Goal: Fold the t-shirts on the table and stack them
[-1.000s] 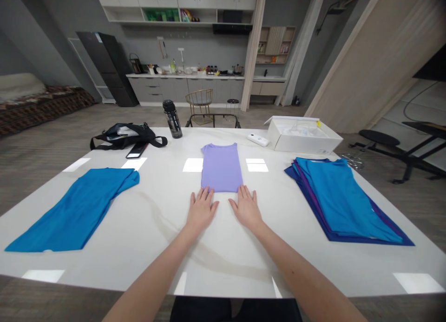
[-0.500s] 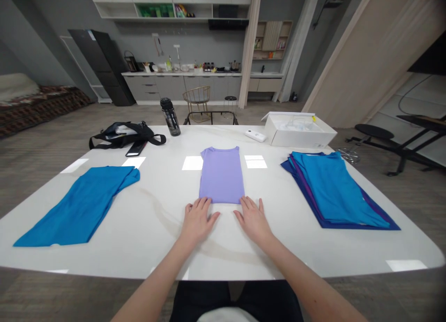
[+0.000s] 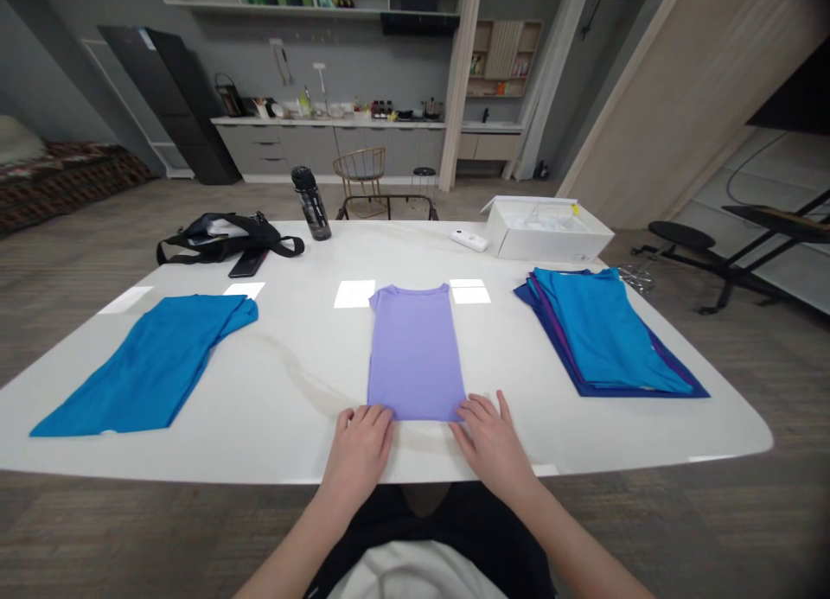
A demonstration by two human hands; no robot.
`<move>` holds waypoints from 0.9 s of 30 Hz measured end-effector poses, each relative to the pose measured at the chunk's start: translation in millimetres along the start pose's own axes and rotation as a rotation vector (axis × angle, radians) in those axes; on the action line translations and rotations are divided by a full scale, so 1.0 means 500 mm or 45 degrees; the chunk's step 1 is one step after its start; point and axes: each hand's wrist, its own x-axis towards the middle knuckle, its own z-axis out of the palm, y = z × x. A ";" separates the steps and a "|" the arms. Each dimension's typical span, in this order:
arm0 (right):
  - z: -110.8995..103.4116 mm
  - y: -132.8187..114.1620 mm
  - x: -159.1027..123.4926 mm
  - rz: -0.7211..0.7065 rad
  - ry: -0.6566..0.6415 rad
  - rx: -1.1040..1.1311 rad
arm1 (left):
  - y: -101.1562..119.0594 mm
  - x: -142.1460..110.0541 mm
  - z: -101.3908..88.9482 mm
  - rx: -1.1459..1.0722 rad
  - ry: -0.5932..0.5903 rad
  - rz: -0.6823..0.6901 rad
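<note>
A light purple T-shirt (image 3: 415, 348) lies flat in front of me, folded narrow, its neckline facing away and its hem towards me. My left hand (image 3: 360, 448) is closed at the near left corner of the hem, thumb drawn in beside the fingers. At the near right corner, my right hand (image 3: 493, 443) has thumb and fingertips closed on the hem, with the little finger sticking out. Left of the hands lies a folded blue shirt (image 3: 149, 357). To the right is a stack of folded shirts, a blue shirt (image 3: 596, 331) on top, purple and navy ones beneath.
On the white table (image 3: 291, 322) stand a black bottle (image 3: 311, 203) and an open white box (image 3: 548, 236). A white remote-like device (image 3: 469, 240) lies beside the box. Far left are a black bag (image 3: 226, 238) and a phone (image 3: 247, 263).
Both hands have come towards me across the table, and the purple T-shirt has slid with them, closer to the near edge. My left thumb has closed in. The camera view has tilted down.
</note>
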 end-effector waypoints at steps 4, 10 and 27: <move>0.012 -0.019 0.067 -0.086 0.011 0.075 | -0.011 0.076 0.020 -0.037 0.058 0.054; 0.062 -0.051 0.089 -0.170 -0.112 0.063 | 0.001 0.106 0.081 -0.091 -0.055 0.211; 0.003 0.046 0.188 0.072 0.010 0.123 | -0.083 0.203 0.040 -0.175 -0.012 0.035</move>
